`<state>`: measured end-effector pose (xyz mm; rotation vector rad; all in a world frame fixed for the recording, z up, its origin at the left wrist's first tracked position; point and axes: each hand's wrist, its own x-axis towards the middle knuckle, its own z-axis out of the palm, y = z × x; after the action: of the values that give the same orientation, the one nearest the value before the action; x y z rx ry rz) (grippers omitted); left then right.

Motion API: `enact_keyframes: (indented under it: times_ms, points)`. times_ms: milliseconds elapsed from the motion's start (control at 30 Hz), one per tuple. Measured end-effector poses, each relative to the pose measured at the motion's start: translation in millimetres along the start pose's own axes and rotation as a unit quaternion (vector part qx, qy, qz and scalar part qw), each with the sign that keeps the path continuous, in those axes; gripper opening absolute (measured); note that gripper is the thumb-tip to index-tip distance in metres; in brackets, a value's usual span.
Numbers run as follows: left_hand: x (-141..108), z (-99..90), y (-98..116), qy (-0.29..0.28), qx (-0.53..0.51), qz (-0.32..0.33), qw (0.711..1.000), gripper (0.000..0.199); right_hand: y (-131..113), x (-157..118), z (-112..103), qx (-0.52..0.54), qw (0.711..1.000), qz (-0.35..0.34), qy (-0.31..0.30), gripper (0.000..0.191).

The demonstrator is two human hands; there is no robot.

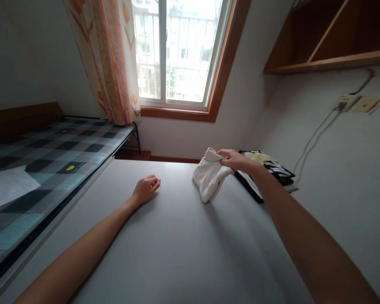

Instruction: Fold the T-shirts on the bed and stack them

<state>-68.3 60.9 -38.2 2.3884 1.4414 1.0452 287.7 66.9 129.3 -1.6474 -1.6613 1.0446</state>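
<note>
One cream cloth (209,176) is gripped by the right hand (234,160) (left hand (146,188) apart, curled).

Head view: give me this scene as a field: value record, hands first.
left_hand: left hand, fingers curled, nothing seen in it, over the white table
right_hand: right hand, gripping the cream cloth near its top
cloth_state: bunched, hanging; contact with the table unclear
right_side: folded fabrics in black, white and yellow, near the wall, partly behind the right arm
left_side: checkered mattress with a white paper sheet
background: window, floral curtain left of it
upper_right: wooden shelf above wall sockets
</note>
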Motion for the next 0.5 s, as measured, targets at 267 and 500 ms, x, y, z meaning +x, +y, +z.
enact_keyframes:
  times_ms: [267, 500]
  points:
    - [0, 0.1, 1, -0.024, 0.001, -0.006, 1.0, 0.04, 7, -24, -122, 0.169, 0.913, -0.065, 0.365, 0.03]
    - [1, -0.2, 6, -0.059, 0.005, -0.003, 0.998, 0.04, 116, -13, -97, 0.325, 0.825, 0.042, 0.46, 0.031]
